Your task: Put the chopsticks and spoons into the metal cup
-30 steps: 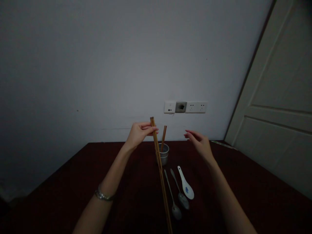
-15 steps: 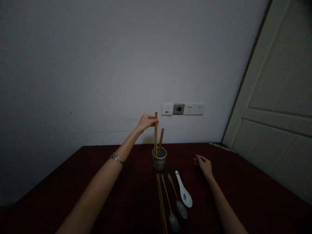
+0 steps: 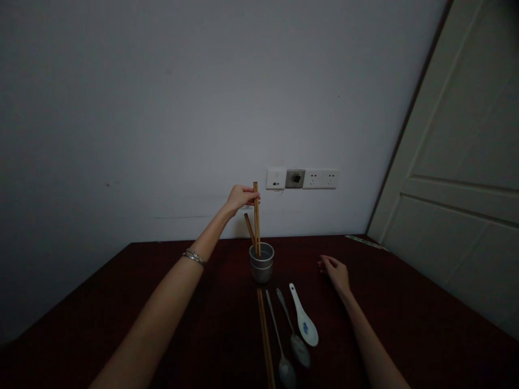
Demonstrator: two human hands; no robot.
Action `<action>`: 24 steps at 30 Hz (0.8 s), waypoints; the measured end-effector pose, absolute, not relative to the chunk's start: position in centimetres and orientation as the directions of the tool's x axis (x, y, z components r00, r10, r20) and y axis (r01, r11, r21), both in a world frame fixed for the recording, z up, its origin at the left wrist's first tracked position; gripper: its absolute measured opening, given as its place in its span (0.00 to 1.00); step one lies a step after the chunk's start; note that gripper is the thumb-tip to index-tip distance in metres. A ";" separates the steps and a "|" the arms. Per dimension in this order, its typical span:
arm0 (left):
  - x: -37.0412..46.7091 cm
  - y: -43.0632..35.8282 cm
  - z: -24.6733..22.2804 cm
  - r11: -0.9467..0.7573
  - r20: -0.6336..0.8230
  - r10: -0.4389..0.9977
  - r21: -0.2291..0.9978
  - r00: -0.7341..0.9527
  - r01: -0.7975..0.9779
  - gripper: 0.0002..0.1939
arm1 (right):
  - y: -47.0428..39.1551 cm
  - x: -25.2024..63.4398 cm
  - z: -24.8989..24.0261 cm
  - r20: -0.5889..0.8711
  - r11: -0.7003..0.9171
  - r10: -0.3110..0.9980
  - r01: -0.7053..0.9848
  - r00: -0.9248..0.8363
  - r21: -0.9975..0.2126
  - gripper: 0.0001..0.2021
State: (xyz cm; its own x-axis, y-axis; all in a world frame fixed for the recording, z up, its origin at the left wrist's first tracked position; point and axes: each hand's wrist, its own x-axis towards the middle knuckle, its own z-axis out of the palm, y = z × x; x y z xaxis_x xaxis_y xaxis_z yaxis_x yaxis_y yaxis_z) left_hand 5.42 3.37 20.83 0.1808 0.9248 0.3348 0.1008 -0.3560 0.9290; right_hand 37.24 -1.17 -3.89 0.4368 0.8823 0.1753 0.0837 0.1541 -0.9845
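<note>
My left hand (image 3: 243,197) pinches a pair of chopsticks (image 3: 257,216) near their upper ends. Their lower ends reach into a grey metal cup (image 3: 261,267) near the back of the table. Another wooden chopstick or pair (image 3: 249,227) leans left against the cup's rim. My right hand (image 3: 335,272) rests on the table to the right of the cup, its fingers curled; whether anything is in them is hidden. In front of the cup lie a pair of chopsticks (image 3: 265,340), a long-handled metal spoon (image 3: 277,332), a shorter metal spoon (image 3: 292,329) and a white ceramic spoon (image 3: 304,319).
The dark red table (image 3: 194,324) meets a pale wall (image 3: 182,119) at the back. Sockets and wall plates (image 3: 319,179) are set low in the wall. A pale panelled door (image 3: 454,140) stands on the right, and a thin strip (image 3: 367,242) lies at the table's back right.
The chopsticks leaning in the cup have swung from the right of the held pair to its left. My left hand still pinches its pair; my right hand stays resting on the table.
</note>
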 end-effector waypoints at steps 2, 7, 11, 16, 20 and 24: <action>5.4 3.3 20.9 -0.367 0.347 0.921 0.926 0.175 0.094 0.04 | -1.0 35.7 -2.2 0.236 0.219 0.922 0.089 0.307 -0.972 0.20; 5.5 2.9 21.1 -0.373 0.356 0.921 0.923 0.157 0.097 0.03 | -1.1 29.2 2.4 0.310 0.309 0.937 -0.031 -0.164 -0.951 0.38; 5.4 2.4 21.3 -0.386 0.370 0.917 0.917 0.148 0.100 0.05 | -2.1 24.9 2.9 0.282 0.293 0.894 -0.022 -0.348 -0.956 0.50; 4.8 2.1 21.2 -0.395 0.384 0.914 0.915 0.131 0.078 0.06 | -2.9 22.9 2.0 0.301 0.297 0.876 -0.071 -0.376 -0.952 0.55; 4.5 2.1 21.0 -0.422 0.413 0.904 0.904 0.111 0.073 0.08 | -2.9 22.6 1.9 0.340 0.340 0.861 -0.069 -0.378 -0.938 0.54; 4.6 1.9 20.9 -0.440 0.434 0.895 0.896 0.100 0.049 0.08 | -2.6 22.5 1.5 0.390 0.423 0.866 0.042 -0.313 -0.905 0.54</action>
